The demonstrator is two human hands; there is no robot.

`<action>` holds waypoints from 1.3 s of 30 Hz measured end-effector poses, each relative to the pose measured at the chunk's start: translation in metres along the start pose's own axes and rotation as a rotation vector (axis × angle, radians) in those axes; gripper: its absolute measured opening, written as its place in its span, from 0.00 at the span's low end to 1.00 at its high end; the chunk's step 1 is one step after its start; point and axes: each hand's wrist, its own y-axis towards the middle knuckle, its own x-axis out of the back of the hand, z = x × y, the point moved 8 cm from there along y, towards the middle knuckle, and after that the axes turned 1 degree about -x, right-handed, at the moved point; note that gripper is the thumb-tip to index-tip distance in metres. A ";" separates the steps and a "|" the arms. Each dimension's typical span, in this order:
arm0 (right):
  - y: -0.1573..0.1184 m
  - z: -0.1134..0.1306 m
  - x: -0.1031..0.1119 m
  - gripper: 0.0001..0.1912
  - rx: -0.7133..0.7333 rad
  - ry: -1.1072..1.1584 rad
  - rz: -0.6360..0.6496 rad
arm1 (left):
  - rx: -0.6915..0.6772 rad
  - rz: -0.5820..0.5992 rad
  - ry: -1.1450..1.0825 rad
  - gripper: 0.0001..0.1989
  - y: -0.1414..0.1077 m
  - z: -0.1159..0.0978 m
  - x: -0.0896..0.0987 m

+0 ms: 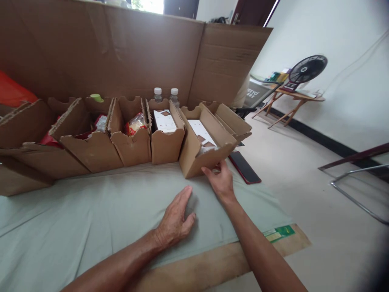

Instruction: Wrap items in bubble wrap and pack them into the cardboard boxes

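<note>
Pale cloth (pixel 106 211): right hand (pixel 224 181) touching cardboard box (pixel 199 163).

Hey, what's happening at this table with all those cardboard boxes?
A person has their right hand at the lower front of a cardboard bin with a white package inside; whether it grips or only touches is hard to tell. The left hand is over the pale green cloth, apart from the bin and holding nothing. More bins line up to the left, the nearest one also holding something white. A dark phone-like slab lies to the right.
</note>
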 end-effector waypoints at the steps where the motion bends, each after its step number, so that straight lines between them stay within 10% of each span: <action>1: 0.008 -0.001 -0.004 0.34 0.002 -0.007 -0.021 | -0.003 0.011 0.005 0.39 0.000 0.001 -0.001; 12: -0.026 0.043 -0.046 0.18 0.228 -0.012 0.246 | 0.027 0.038 -0.022 0.26 0.004 0.000 -0.001; 22: -0.006 0.054 -0.053 0.19 0.237 -0.036 0.199 | 0.014 0.010 -0.045 0.24 0.006 -0.004 0.001; 29: -0.003 0.161 -0.054 0.28 0.407 -0.005 0.209 | 0.029 0.029 -0.051 0.23 0.006 -0.005 0.001; 34: 0.023 0.202 -0.100 0.14 0.424 -0.216 0.366 | -0.021 -0.187 -0.102 0.16 0.008 -0.010 0.019; 39: -0.019 0.202 -0.069 0.08 0.449 -0.184 0.345 | -0.021 -0.440 -0.065 0.13 -0.008 -0.029 0.073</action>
